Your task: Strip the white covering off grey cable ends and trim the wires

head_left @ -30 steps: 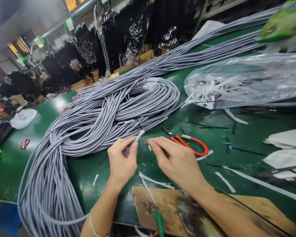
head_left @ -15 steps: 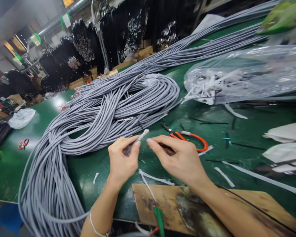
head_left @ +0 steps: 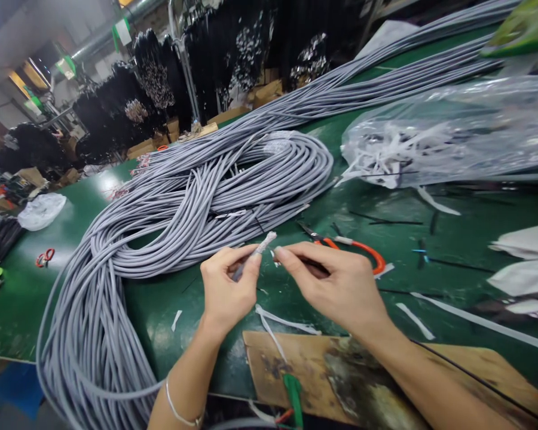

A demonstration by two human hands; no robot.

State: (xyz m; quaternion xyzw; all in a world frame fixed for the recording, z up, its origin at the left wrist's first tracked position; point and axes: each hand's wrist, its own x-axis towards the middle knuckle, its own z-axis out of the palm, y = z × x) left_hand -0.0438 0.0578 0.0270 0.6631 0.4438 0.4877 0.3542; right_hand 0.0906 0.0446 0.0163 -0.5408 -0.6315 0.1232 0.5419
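My left hand pinches the end of a grey cable, whose stripped whitish tip sticks up to the right of the fingers. My right hand is beside it, thumb and forefinger pressed together right at that tip; what they pinch is too small to make out. Both hands hover over the green table. A large heap of grey cables lies just behind and to the left of the hands.
Orange-handled scissors lie behind my right hand. A clear bag of white strips sits at the right. A worn wooden board is at the near edge. White strips and black scraps litter the table. Red scissors lie far left.
Both hands have stayed together on the cable tip and shifted slightly to the right and upward in view; the camera moved a little.
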